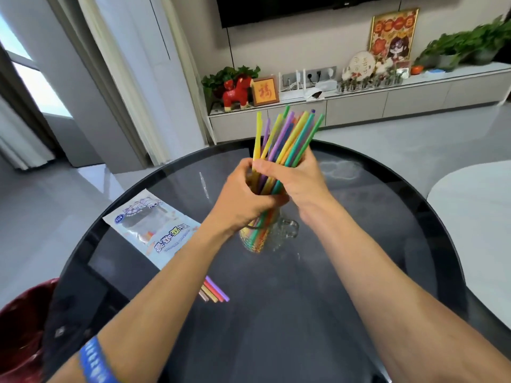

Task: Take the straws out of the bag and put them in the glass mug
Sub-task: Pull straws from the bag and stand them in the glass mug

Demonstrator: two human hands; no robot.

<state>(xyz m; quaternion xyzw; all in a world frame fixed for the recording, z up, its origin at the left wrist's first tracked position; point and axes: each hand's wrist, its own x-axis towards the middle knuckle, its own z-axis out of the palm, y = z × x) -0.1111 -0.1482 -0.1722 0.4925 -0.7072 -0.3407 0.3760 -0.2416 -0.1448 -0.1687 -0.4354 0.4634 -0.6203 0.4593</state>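
blue wristband (94, 366) nearest | left hand (243, 194), right hand (290, 181): fingers curled round bundle of coloured plastic straws (287, 134) standing in clear glass mug (276, 233) on dark round surface (304, 313) | step: settling bundle | next: release, collect loose straws (214, 291) beside printed plastic bag (149, 228)

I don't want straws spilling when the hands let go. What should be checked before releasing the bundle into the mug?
1. Straw bundle held by both hands: ok, left hand and right hand wrap it.
2. Lower ends inside the glass mug: ok, colours show through the glass.
3. Mug upright on the table: ok.
4. Mug steadied: not ok, neither hand holds it.
5. All straws collected: not ok, loose straws lie by the bag.
6. Bag emptied: cannot tell.
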